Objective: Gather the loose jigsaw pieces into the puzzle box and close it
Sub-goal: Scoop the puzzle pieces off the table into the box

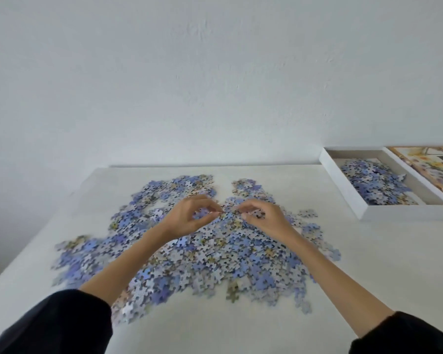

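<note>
Left hand: the left hand [189, 216] reached in from the lower left, forearm slanting over the pile, fingers curled and thumb tip meeting fingertips, pinching at pieces on top of the heap.
Right hand: the right hand [262, 215] mirrored it from the lower right, knuckles up, fingers curled down into the pile; whether it actually clasped any pieces could not be told.
Between the hands: the fingertips of both nearly met at the middle of the pile.
Sleeves: dark sleeves [49, 325] were pushed up, leaving both forearms bare.
Loose pieces: the loose pieces [215, 254] lay spread in a wide, ragged heap across the middle of the table, mostly blue and lilac with some pale and olive ones, small and knobbed.
Box: the box [343, 186], white, shallow and rectangular, sat open at the far right corner, well apart from the hands, already holding a mound of pieces [374, 185].
Lid: the lid [430, 164] lay just beside the box on its right, printed side up.
Table: the table [241, 328] was pale and matte, with bare room in front of the pile and between pile and box.
Wall: a plain white wall [215, 72] met the table's far edge.
</note>
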`<action>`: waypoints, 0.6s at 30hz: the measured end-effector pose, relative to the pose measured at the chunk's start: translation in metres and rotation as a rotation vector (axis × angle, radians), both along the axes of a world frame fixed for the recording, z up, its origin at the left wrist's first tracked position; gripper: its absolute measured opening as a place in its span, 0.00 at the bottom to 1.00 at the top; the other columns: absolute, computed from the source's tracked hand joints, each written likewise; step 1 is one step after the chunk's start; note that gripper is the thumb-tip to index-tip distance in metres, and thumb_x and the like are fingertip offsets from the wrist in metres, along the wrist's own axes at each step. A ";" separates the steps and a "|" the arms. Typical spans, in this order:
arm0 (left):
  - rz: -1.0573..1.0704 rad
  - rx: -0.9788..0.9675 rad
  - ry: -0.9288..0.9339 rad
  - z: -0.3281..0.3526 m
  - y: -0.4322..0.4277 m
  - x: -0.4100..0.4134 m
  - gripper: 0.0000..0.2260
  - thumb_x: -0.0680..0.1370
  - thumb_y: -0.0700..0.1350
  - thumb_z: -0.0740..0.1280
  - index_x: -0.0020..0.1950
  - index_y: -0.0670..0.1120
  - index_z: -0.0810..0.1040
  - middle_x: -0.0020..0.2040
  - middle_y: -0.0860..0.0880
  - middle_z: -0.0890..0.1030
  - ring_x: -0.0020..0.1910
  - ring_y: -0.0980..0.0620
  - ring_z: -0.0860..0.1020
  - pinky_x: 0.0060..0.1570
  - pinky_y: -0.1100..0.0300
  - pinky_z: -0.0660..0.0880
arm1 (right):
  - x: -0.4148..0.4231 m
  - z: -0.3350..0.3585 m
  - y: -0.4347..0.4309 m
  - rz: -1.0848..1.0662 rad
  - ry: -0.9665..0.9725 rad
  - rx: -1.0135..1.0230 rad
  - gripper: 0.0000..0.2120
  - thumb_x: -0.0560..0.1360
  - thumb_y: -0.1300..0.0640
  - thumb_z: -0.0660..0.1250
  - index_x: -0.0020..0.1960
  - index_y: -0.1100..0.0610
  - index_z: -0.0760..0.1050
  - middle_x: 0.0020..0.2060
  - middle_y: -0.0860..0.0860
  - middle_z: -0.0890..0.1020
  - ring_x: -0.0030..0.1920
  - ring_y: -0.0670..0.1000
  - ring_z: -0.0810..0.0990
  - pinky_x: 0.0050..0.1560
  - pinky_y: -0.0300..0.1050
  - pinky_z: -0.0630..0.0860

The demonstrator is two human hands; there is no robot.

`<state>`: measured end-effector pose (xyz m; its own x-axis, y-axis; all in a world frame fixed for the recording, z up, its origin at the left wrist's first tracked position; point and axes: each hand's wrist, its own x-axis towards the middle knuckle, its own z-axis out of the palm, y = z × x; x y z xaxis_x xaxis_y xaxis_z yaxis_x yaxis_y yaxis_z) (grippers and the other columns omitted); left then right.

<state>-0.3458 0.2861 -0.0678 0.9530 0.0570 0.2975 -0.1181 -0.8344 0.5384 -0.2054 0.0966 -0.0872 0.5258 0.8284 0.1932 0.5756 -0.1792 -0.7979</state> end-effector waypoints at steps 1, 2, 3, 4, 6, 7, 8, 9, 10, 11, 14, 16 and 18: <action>-0.005 -0.001 0.017 -0.004 0.005 -0.010 0.19 0.75 0.60 0.58 0.53 0.50 0.80 0.48 0.53 0.79 0.46 0.60 0.77 0.46 0.70 0.73 | -0.009 -0.004 0.005 -0.005 -0.020 0.012 0.10 0.74 0.59 0.68 0.55 0.54 0.78 0.49 0.46 0.82 0.46 0.33 0.77 0.47 0.26 0.72; -0.007 0.007 0.035 -0.007 0.010 -0.019 0.19 0.75 0.60 0.58 0.54 0.49 0.79 0.49 0.53 0.79 0.47 0.60 0.77 0.47 0.71 0.72 | -0.018 -0.008 0.008 -0.013 -0.039 0.023 0.10 0.74 0.59 0.68 0.55 0.54 0.79 0.49 0.46 0.81 0.47 0.34 0.77 0.48 0.28 0.73; -0.005 0.025 0.055 -0.010 0.015 -0.028 0.20 0.75 0.60 0.58 0.56 0.49 0.79 0.51 0.53 0.78 0.48 0.59 0.77 0.48 0.71 0.71 | -0.025 -0.011 0.010 -0.026 -0.061 0.027 0.10 0.73 0.59 0.68 0.55 0.53 0.78 0.50 0.45 0.81 0.48 0.36 0.78 0.50 0.33 0.74; -0.001 0.046 0.073 -0.013 0.020 -0.037 0.21 0.75 0.62 0.57 0.57 0.50 0.78 0.53 0.53 0.77 0.50 0.58 0.76 0.51 0.68 0.71 | -0.033 -0.013 0.011 -0.046 -0.093 0.024 0.10 0.73 0.57 0.68 0.55 0.52 0.78 0.51 0.45 0.80 0.51 0.40 0.78 0.53 0.37 0.74; 0.032 0.072 0.096 -0.018 0.031 -0.055 0.23 0.75 0.64 0.55 0.60 0.52 0.76 0.57 0.52 0.75 0.54 0.57 0.74 0.55 0.62 0.71 | -0.045 -0.015 0.008 -0.106 -0.159 0.034 0.11 0.73 0.55 0.68 0.55 0.50 0.78 0.53 0.45 0.80 0.55 0.46 0.76 0.59 0.43 0.68; 0.068 0.078 0.090 -0.020 0.037 -0.066 0.24 0.74 0.64 0.55 0.61 0.52 0.75 0.58 0.52 0.74 0.55 0.57 0.73 0.57 0.59 0.71 | -0.050 -0.014 0.004 -0.153 -0.182 0.046 0.11 0.73 0.54 0.68 0.55 0.51 0.78 0.54 0.46 0.80 0.56 0.48 0.76 0.61 0.46 0.67; 0.121 0.081 0.073 -0.022 0.045 -0.077 0.25 0.74 0.65 0.54 0.62 0.51 0.74 0.59 0.51 0.73 0.57 0.57 0.72 0.58 0.58 0.71 | -0.054 -0.012 -0.001 -0.217 -0.211 0.054 0.12 0.73 0.53 0.68 0.55 0.51 0.78 0.54 0.47 0.80 0.57 0.48 0.75 0.63 0.49 0.66; 0.192 0.085 0.052 -0.024 0.054 -0.089 0.27 0.73 0.65 0.53 0.62 0.50 0.74 0.60 0.50 0.73 0.58 0.55 0.71 0.60 0.56 0.69 | -0.055 -0.011 -0.008 -0.295 -0.255 0.056 0.13 0.72 0.52 0.67 0.56 0.51 0.78 0.55 0.48 0.80 0.57 0.49 0.75 0.63 0.52 0.66; 0.278 0.096 0.041 -0.026 0.065 -0.101 0.28 0.73 0.66 0.52 0.63 0.49 0.74 0.62 0.48 0.73 0.60 0.53 0.70 0.61 0.54 0.68 | -0.054 -0.010 -0.016 -0.388 -0.311 0.036 0.15 0.71 0.49 0.66 0.56 0.50 0.77 0.56 0.48 0.79 0.58 0.50 0.75 0.64 0.55 0.66; 0.378 0.114 0.051 -0.028 0.077 -0.114 0.30 0.73 0.67 0.52 0.63 0.49 0.74 0.64 0.47 0.72 0.63 0.50 0.69 0.63 0.50 0.66 | -0.052 -0.011 -0.026 -0.491 -0.363 -0.008 0.17 0.71 0.46 0.65 0.57 0.49 0.76 0.57 0.49 0.79 0.59 0.51 0.74 0.64 0.57 0.66; 0.711 0.190 0.232 -0.039 0.111 -0.152 0.33 0.73 0.71 0.49 0.67 0.51 0.70 0.69 0.45 0.67 0.68 0.43 0.65 0.67 0.40 0.60 | -0.040 -0.020 -0.059 -0.740 -0.363 -0.243 0.26 0.70 0.35 0.61 0.62 0.47 0.73 0.63 0.53 0.75 0.64 0.57 0.70 0.65 0.63 0.61; 0.848 0.165 0.332 -0.047 0.119 -0.171 0.39 0.69 0.75 0.41 0.68 0.53 0.68 0.71 0.45 0.65 0.70 0.43 0.62 0.67 0.36 0.55 | -0.039 -0.028 -0.075 -0.796 -0.287 -0.381 0.37 0.67 0.25 0.50 0.65 0.47 0.71 0.66 0.54 0.71 0.66 0.59 0.67 0.65 0.64 0.58; 0.876 0.159 0.323 -0.054 0.113 -0.178 0.43 0.66 0.74 0.36 0.69 0.52 0.67 0.72 0.44 0.63 0.71 0.44 0.60 0.67 0.34 0.50 | -0.043 -0.036 -0.079 -0.781 -0.299 -0.426 0.47 0.61 0.21 0.38 0.66 0.47 0.69 0.69 0.54 0.68 0.68 0.59 0.65 0.66 0.63 0.55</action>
<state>-0.5235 0.3995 -0.1217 0.6279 0.7727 0.0927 0.7200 -0.6220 0.3078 -0.2485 0.0181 -0.1233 0.9403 0.2940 0.1717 0.3397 -0.8443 -0.4145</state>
